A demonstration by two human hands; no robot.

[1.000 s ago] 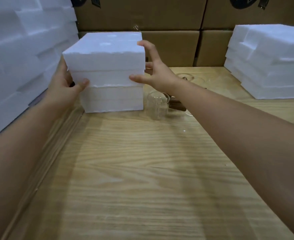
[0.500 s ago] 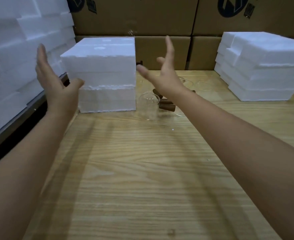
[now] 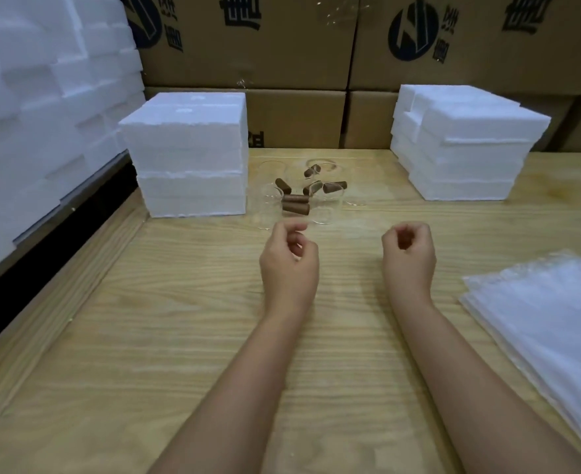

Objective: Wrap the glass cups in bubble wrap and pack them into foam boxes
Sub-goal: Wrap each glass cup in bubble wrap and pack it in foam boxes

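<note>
Where brown handles (image 3: 295,204) cluster, clear glass cups (image 3: 265,208) barely show.

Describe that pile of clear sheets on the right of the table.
The pile of clear, whitish bubble wrap sheets lies flat on the light wooden table, at its right side, running out of the picture. Many thin layers show along its left edge. The top looks glossy and crinkled. Neither hand touches it; the right hand is apart, to its left.

Left grip (image 3: 289,261) and right grip (image 3: 408,258) over bench (image 3: 179,336), fingers curled, empty. Cups (image 3: 266,213) with brown handles beyond, just beside foam boxes (image 3: 189,165). Bubble wrap (image 3: 549,319) stacked right; foam slabs (image 3: 466,145) far right
</note>
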